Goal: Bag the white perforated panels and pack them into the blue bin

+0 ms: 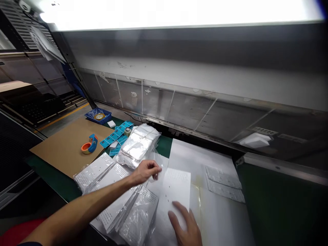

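Observation:
My left hand (147,171) is closed in a pinch over the middle of the worktable. A thin, see-through plastic bag (162,163) shows at its fingertips, with blurred edges. My right hand (186,223) has its fingers apart over the lower part of a white printed sheet (177,188); whether it touches the sheet I cannot tell. Below my left forearm lie several white printed packs in clear plastic (139,213). A stack of clear plastic bags (139,143) sits just beyond my left hand.
A blue and orange tape dispenser (89,145) rests on brown cardboard (64,147) at left. Blue label strips (116,134) and a blue tray (98,114) lie behind. Two printed sheets (224,182) are at right. A bright lamp and a slanted panel (159,102) overhang the back.

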A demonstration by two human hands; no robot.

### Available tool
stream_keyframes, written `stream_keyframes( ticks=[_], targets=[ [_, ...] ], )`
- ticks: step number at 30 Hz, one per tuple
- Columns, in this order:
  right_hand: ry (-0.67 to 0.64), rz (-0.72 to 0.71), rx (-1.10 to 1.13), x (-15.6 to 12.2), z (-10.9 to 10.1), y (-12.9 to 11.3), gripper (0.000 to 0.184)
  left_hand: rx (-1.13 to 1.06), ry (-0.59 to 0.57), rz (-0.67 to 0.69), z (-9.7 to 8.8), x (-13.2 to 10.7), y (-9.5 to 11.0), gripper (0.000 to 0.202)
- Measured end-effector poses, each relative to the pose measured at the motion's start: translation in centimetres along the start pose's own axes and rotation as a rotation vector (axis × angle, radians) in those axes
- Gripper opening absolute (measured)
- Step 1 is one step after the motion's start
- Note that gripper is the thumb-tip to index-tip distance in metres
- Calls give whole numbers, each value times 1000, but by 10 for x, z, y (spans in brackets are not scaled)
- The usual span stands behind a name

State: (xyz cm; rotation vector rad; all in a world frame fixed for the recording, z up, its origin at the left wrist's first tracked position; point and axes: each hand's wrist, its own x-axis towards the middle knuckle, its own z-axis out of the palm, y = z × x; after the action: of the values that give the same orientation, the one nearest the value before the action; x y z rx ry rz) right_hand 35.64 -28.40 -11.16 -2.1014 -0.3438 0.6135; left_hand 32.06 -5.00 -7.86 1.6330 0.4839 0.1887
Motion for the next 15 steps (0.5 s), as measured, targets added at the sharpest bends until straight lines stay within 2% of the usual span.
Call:
stream_keyframes(
  ticks=[3, 5, 7, 11, 13, 15],
  targets=[
    [-96, -113, -83, 5, -9, -33, 36, -225, -59, -67, 47, -37, -5, 31],
    [-188, -188, -130, 6, -14, -40, 32, -408, -52, -133, 61, -56, -13, 29],
    [-217, -234, -189, 5, -17, -37, 32, -556, -39, -212, 65, -69, -21, 29],
    [-189, -286, -320, -2, -16, -25, 30, -779, -83, -380, 58, -86, -27, 32],
    [-160, -334, -397, -3, -13, -23, 30, -823, -161, -409, 53, -92, -26, 30],
    [-130, -377, -476, 0, -13, -24, 31, -753, -256, -400, 49, -94, -25, 23]
  ],
)
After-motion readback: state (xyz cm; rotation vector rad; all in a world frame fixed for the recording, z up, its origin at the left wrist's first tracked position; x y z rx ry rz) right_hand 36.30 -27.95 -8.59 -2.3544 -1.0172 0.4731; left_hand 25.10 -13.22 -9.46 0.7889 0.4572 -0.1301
